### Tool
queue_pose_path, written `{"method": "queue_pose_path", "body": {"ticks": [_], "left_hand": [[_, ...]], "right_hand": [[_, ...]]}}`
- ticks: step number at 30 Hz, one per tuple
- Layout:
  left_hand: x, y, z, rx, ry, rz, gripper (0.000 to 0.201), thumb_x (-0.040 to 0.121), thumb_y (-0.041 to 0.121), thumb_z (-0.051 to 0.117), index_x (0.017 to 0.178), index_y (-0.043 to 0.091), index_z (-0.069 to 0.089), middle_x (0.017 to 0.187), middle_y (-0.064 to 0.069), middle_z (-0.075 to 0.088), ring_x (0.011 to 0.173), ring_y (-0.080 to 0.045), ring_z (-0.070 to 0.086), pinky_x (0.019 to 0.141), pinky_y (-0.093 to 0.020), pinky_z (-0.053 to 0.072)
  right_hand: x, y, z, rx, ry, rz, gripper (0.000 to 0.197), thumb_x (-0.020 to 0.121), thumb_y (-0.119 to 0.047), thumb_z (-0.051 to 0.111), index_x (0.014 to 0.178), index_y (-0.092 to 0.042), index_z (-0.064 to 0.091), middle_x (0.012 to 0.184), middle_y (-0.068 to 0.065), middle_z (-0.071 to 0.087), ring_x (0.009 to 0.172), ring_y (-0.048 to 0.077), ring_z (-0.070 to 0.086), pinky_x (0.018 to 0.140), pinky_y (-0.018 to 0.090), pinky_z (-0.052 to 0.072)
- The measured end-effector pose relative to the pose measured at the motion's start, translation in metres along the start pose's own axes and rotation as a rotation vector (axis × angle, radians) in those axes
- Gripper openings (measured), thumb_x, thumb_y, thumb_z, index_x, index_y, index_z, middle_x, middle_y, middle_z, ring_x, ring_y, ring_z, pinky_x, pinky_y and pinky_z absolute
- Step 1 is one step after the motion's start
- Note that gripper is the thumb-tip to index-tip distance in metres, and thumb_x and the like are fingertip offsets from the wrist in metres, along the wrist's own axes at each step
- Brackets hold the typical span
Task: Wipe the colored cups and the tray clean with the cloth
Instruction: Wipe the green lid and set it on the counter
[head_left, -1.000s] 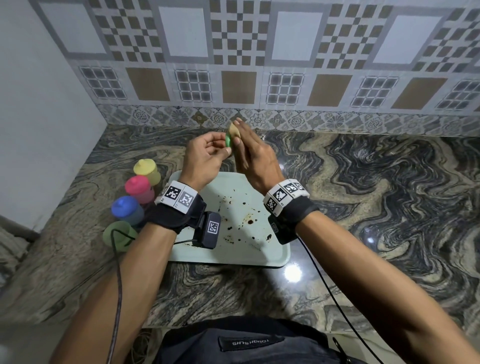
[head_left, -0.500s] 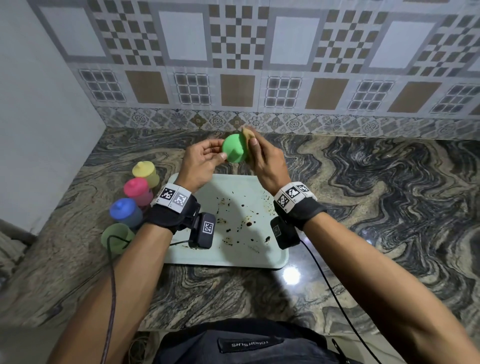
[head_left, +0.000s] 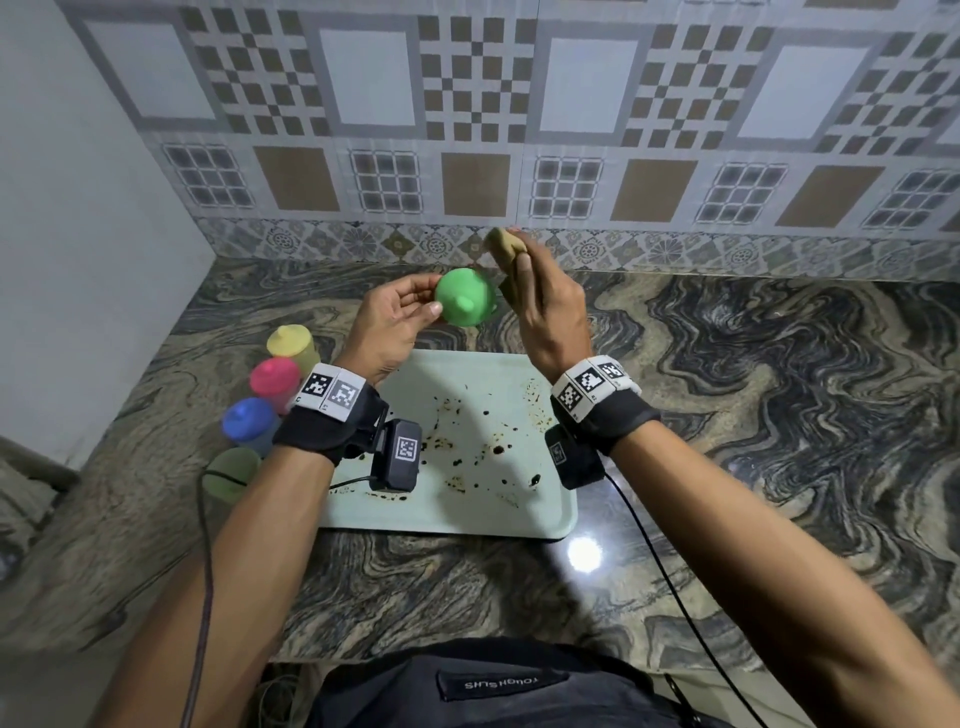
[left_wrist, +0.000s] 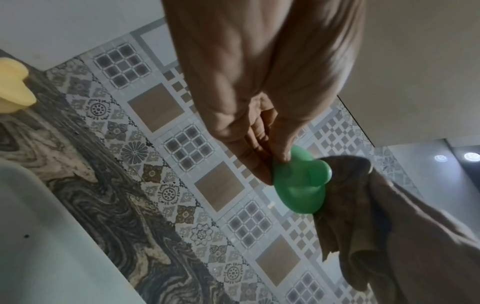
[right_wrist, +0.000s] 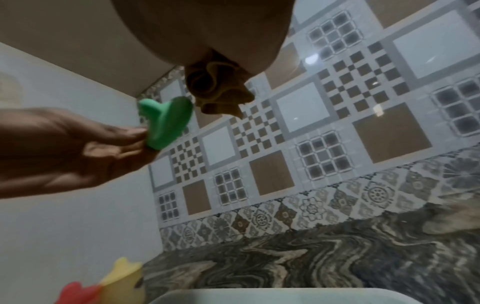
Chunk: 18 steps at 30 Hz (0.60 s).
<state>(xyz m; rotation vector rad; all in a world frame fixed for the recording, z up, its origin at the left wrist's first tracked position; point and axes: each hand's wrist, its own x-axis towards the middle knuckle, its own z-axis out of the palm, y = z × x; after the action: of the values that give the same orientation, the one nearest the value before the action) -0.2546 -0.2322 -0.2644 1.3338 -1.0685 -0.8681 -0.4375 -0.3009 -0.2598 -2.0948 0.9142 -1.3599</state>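
Observation:
My left hand (head_left: 423, 304) pinches a bright green spouted cup lid (head_left: 464, 304) by its rim, in the air above the far edge of the tray. The lid's top and spout (left_wrist: 298, 185) face me. My right hand (head_left: 545, 306) grips a bunched tan cloth (head_left: 503, 247) just right of the lid, and the cloth (left_wrist: 348, 205) lies against the lid's right edge. The pale green tray (head_left: 467, 506) lies on the counter under my wrists, with dark spots and smears on it. In the right wrist view the lid (right_wrist: 166, 121) sits right below the cloth (right_wrist: 215, 90).
Left of the tray stand a yellow cup (head_left: 292, 345), a pink cup (head_left: 274, 379) and a blue cup (head_left: 247, 422) with lids on, and a lidless green cup (head_left: 231, 470). A tiled wall (head_left: 519, 156) backs the marble counter (head_left: 779, 389). Wrist cables trail towards me.
The lid was edge-on and squeezed between both hands; it has turned its top to me. My right hand has drawn the cloth off to the lid's right side.

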Motion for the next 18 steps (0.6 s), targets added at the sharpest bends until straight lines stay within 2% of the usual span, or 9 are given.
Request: {"method": "queue_pose_path", "body": {"ticks": [1, 4, 6, 8, 9, 11, 14, 16, 18], "left_hand": [[0.0, 0.001, 0.0, -0.005, 0.0, -0.001, 0.033, 0.089, -0.013, 0.056, 0.12, -0.001, 0.056, 0.1, -0.003, 0.066, 0.089, -0.004, 0.065, 0.086, -0.022, 0.055], [-0.004, 0.006, 0.002, -0.076, 0.012, 0.008, 0.034, 0.089, -0.013, 0.055, 0.12, 0.002, 0.056, 0.105, -0.007, 0.066, 0.095, -0.012, 0.065, 0.088, -0.026, 0.056], [-0.008, 0.009, -0.001, -0.098, 0.06, 0.018, 0.034, 0.089, -0.012, 0.056, 0.12, 0.001, 0.056, 0.103, -0.005, 0.067, 0.095, -0.009, 0.066, 0.089, -0.025, 0.055], [-0.012, 0.01, -0.007, -0.084, 0.122, 0.01, 0.035, 0.089, -0.011, 0.056, 0.124, -0.004, 0.055, 0.103, -0.003, 0.067, 0.094, -0.006, 0.066, 0.091, -0.024, 0.054], [-0.014, 0.01, -0.009, -0.081, 0.15, -0.001, 0.036, 0.09, -0.011, 0.056, 0.126, -0.006, 0.053, 0.104, -0.004, 0.067, 0.095, -0.007, 0.066, 0.093, -0.026, 0.053], [-0.019, 0.01, -0.012, -0.101, 0.199, -0.02, 0.037, 0.091, -0.01, 0.055, 0.127, -0.007, 0.052, 0.106, -0.006, 0.066, 0.1, -0.014, 0.065, 0.099, -0.035, 0.051], [-0.029, 0.013, -0.007, -0.176, 0.232, -0.022, 0.035, 0.092, -0.009, 0.053, 0.127, -0.004, 0.052, 0.111, -0.01, 0.066, 0.11, -0.027, 0.062, 0.1, -0.044, 0.05], [-0.037, 0.015, 0.0, -0.244, 0.263, -0.002, 0.04, 0.092, -0.013, 0.05, 0.13, -0.002, 0.049, 0.119, -0.013, 0.064, 0.112, -0.025, 0.061, 0.094, -0.038, 0.055], [-0.048, 0.017, 0.007, -0.243, 0.298, 0.046, 0.047, 0.09, -0.018, 0.049, 0.131, 0.004, 0.049, 0.129, -0.016, 0.058, 0.113, -0.02, 0.06, 0.087, -0.032, 0.057]], "right_hand": [[-0.002, -0.004, 0.003, 0.035, -0.02, -0.045, 0.037, 0.108, -0.02, 0.039, 0.142, -0.012, 0.053, 0.132, 0.009, 0.063, 0.109, 0.016, 0.066, 0.093, 0.026, 0.056], [-0.008, -0.004, 0.013, 0.01, -0.176, -0.269, 0.039, 0.107, -0.012, 0.043, 0.144, -0.005, 0.05, 0.153, 0.015, 0.044, 0.14, 0.027, 0.046, 0.113, 0.04, 0.044], [-0.006, 0.002, 0.016, 0.019, -0.201, -0.219, 0.039, 0.108, -0.021, 0.042, 0.143, -0.008, 0.053, 0.146, 0.014, 0.053, 0.132, 0.023, 0.055, 0.107, 0.041, 0.049], [-0.002, 0.005, 0.016, 0.043, -0.074, 0.0, 0.041, 0.108, -0.032, 0.038, 0.14, -0.014, 0.056, 0.13, 0.011, 0.066, 0.112, 0.02, 0.067, 0.092, 0.042, 0.057], [-0.001, 0.004, 0.016, 0.062, -0.005, 0.08, 0.041, 0.108, -0.034, 0.038, 0.139, -0.016, 0.057, 0.127, 0.01, 0.068, 0.108, 0.02, 0.068, 0.089, 0.043, 0.058], [-0.001, 0.0, 0.015, 0.104, 0.014, 0.088, 0.04, 0.108, -0.032, 0.038, 0.141, -0.018, 0.055, 0.131, 0.01, 0.066, 0.114, 0.022, 0.067, 0.094, 0.043, 0.056], [-0.007, -0.016, 0.023, 0.12, -0.176, -0.121, 0.041, 0.108, -0.021, 0.04, 0.148, -0.012, 0.046, 0.152, 0.015, 0.046, 0.139, 0.02, 0.046, 0.114, 0.034, 0.041], [-0.013, -0.02, 0.031, 0.124, -0.256, -0.28, 0.043, 0.107, -0.012, 0.043, 0.149, -0.004, 0.042, 0.159, 0.018, 0.032, 0.145, 0.015, 0.031, 0.118, 0.025, 0.032], [-0.015, -0.019, 0.038, 0.106, -0.29, -0.374, 0.045, 0.105, -0.007, 0.046, 0.149, 0.0, 0.041, 0.161, 0.022, 0.025, 0.146, 0.019, 0.029, 0.116, 0.025, 0.034]]}}
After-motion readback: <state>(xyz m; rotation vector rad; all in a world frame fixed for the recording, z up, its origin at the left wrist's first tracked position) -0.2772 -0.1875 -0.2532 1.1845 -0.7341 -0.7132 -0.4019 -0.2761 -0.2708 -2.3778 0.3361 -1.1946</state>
